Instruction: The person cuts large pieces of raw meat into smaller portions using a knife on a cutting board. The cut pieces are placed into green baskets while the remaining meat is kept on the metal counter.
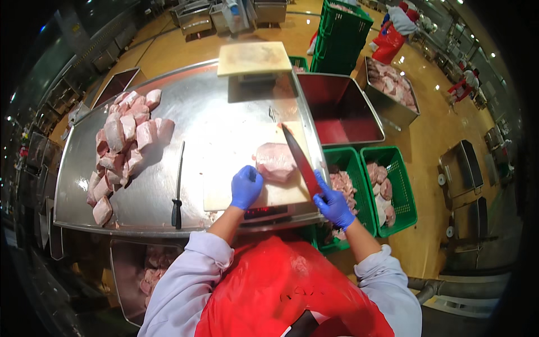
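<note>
A thick pale-pink block of meat [275, 162] lies on the white cutting board [224, 191] in front of me. At its near left side is my left hand [246, 187] in a blue glove, its fingers curled into a fist with nothing visible in them. My right hand [335, 206], also gloved in blue, grips a long knife [301, 162] by its handle. The blade points away and slightly left, passing just right of the meat, with a reddish reflection along it. Whether the blade touches the meat, I cannot tell.
A sharpening steel [178, 185] lies left of the board. Farther left are several meat pieces [130, 124] on the metal table [81, 168]. Right of the table stand green crates [405, 185] with meat and a deep metal bin [348, 132]. A second cutting board [254, 58] sits at the far edge.
</note>
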A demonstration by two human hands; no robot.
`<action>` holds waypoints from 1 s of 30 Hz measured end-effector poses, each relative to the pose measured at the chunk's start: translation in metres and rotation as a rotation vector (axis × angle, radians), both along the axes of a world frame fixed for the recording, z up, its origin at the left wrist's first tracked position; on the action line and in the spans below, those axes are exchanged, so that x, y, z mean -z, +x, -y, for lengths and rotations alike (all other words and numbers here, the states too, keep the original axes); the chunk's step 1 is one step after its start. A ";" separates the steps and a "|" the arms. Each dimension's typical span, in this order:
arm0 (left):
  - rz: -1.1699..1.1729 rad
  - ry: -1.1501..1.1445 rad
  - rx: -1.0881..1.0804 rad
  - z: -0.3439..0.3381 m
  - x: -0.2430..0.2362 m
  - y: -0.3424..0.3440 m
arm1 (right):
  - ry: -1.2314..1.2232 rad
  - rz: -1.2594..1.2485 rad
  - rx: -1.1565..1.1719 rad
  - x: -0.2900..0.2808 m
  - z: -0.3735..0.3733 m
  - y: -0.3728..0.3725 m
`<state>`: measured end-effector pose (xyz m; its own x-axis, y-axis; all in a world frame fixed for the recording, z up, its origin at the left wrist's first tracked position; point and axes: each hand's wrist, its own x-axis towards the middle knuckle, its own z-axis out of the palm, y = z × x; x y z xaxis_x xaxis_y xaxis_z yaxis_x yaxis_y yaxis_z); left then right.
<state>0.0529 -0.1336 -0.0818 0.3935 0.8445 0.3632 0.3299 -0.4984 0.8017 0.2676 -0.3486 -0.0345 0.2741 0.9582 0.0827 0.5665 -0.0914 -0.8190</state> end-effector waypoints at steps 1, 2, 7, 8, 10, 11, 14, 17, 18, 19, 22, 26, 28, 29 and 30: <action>-0.006 -0.042 0.007 0.003 -0.004 -0.003 | 0.027 0.028 0.004 0.007 -0.005 -0.005; 0.029 -0.038 0.010 0.003 -0.004 0.001 | 0.054 0.054 0.010 0.010 -0.014 -0.008; 0.090 -0.095 0.008 0.000 0.019 0.001 | 0.097 0.051 0.001 0.013 -0.040 -0.021; 0.059 -0.114 0.005 0.001 0.018 0.000 | 0.100 0.077 -0.004 0.012 -0.045 -0.021; 0.043 -0.079 -0.012 0.005 0.016 -0.007 | 0.128 0.131 -0.002 0.000 -0.056 -0.032; 0.042 -0.017 -0.014 0.005 0.017 -0.008 | 0.194 0.164 -0.010 0.001 -0.063 -0.034; 0.053 0.020 0.005 0.007 0.024 -0.014 | 0.107 0.168 -0.020 0.003 -0.075 -0.047; 0.084 -0.054 0.012 0.008 0.021 -0.015 | 0.090 0.274 -0.018 -0.009 -0.082 -0.063; 0.101 -0.079 0.012 0.006 0.020 -0.012 | 0.086 0.321 -0.018 -0.009 -0.087 -0.063; 0.126 -0.150 0.030 0.006 0.021 -0.013 | 0.097 0.376 -0.038 -0.004 -0.091 -0.064; 0.096 -0.189 0.022 0.006 0.020 -0.017 | 0.112 0.430 -0.086 -0.004 -0.097 -0.074; 0.137 -0.187 0.028 0.009 0.017 -0.018 | 0.002 0.497 -0.150 -0.011 -0.087 -0.082; 0.117 -0.165 0.024 0.012 0.010 -0.018 | -0.152 0.625 -0.193 -0.017 -0.073 -0.078; 0.103 -0.153 0.010 0.013 0.011 -0.018 | -0.228 0.687 -0.217 -0.020 -0.064 -0.075; 0.088 -0.139 -0.002 0.012 0.014 -0.019 | -0.268 0.729 -0.228 -0.026 -0.052 -0.071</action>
